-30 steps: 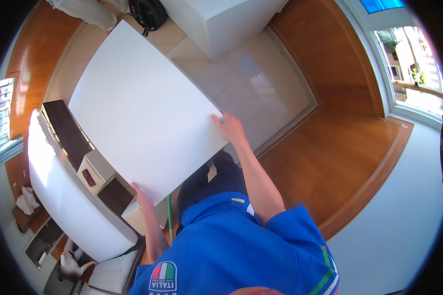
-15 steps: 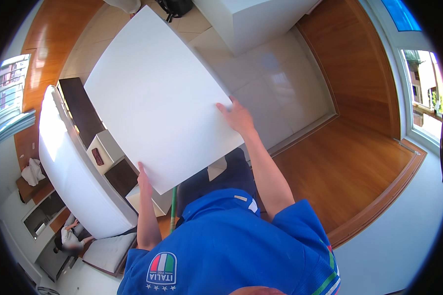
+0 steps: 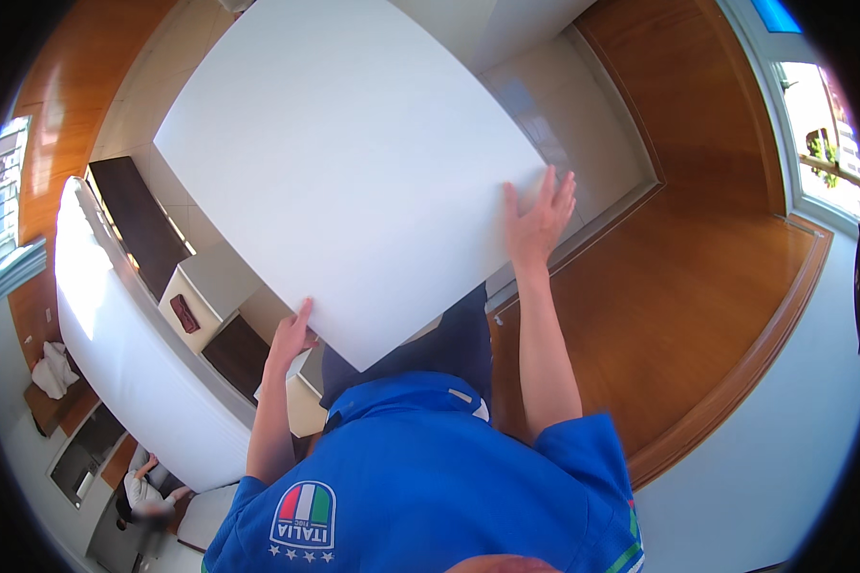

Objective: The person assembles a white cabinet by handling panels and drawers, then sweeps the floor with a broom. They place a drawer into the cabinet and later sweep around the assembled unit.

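Note:
A large white rectangular panel fills the upper middle, one corner pointing toward my body and its far end running past the top of the view. At its left edge near that corner, my left hand grips it, thumb up against the edge and other fingers partly hidden beneath. My right hand lies by the right corner with fingers stretched and spread. Its thumb is over the white face and its fingertips reach just beyond the edge.
Left of the panel stand a white mattress on its side, a dark brown board and a pale cabinet with a dark red item. A person is at lower left. Wooden flooring spreads right, below a window.
The panel has come closer and shifted right, looking larger. My right hand has moved right, its fingers now spread instead of curled at the edge. My left hand has shifted slightly right with the panel.

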{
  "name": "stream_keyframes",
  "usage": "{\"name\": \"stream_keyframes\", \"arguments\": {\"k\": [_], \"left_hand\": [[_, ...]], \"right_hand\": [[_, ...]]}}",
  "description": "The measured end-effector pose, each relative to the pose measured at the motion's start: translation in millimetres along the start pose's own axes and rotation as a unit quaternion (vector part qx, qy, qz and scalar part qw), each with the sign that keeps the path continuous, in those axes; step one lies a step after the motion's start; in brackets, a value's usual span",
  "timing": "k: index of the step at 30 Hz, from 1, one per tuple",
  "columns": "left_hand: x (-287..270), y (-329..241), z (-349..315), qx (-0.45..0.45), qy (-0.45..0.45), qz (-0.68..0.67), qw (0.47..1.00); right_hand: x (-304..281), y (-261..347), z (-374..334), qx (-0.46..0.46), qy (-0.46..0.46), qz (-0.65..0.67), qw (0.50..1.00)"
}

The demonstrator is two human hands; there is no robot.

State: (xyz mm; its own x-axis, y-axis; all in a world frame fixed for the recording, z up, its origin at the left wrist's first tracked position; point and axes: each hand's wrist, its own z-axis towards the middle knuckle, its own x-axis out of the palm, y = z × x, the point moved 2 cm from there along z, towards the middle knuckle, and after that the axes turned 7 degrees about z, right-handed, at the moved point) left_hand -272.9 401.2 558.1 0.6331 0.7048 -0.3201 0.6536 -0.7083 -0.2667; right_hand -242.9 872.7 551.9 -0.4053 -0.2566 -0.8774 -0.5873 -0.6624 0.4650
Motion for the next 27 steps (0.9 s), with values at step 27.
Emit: {"name": "stream_keyframes", "arguments": {"k": [27], "left_hand": [[-364.3, -102.9, 102.3, 0.384, -0.154, 0.082, 0.907]], "right_hand": [[55.8, 180.0, -313.9, 0.543, -0.027, 0.331, 0.771]]}}
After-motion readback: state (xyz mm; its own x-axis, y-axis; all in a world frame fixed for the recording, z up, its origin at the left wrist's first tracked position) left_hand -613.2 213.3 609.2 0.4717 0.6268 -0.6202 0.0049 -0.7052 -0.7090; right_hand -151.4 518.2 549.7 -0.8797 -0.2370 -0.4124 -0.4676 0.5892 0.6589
